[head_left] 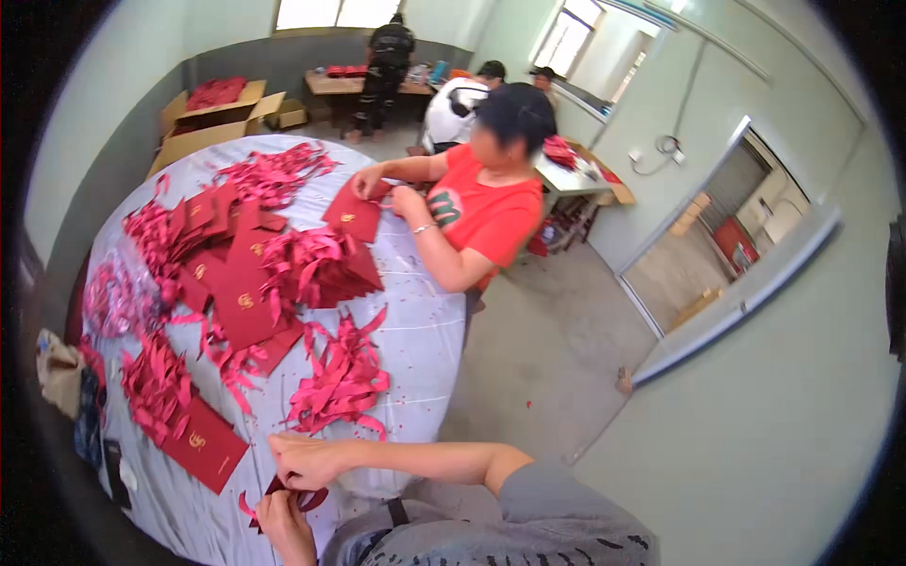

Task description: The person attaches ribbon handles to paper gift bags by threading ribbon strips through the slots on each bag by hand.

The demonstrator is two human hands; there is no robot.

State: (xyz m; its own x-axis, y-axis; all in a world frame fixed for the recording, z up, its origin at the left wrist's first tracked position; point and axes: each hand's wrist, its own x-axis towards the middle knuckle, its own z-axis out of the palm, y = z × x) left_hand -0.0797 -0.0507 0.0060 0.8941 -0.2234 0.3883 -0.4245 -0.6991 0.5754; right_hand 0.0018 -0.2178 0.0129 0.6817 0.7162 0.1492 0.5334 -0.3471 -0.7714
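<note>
At the near edge of the table, my left hand (286, 528) is closed on a small dark red piece (313, 500) that curves out beside its fingers. A strip of pink-red ribbon (247, 506) sticks out to the left of it. Just above, my right hand (310, 462) is bent with its fingers drawn together; what they pinch is hidden. A flat dark red bag (209, 443) with a gold emblem lies left of my hands, under a bunch of ribbons (156, 389). Farther off lies a loose heap of pink-red ribbons (342, 377).
The round table has a pale cloth (429, 354) with small red specks. More dark red bags (247, 292) and a clear plastic bag (121, 294) are piled on it. Across from me, a co-worker in a red shirt (491, 203) handles a dark red bag (354, 215). A carton (203, 132) stands behind.
</note>
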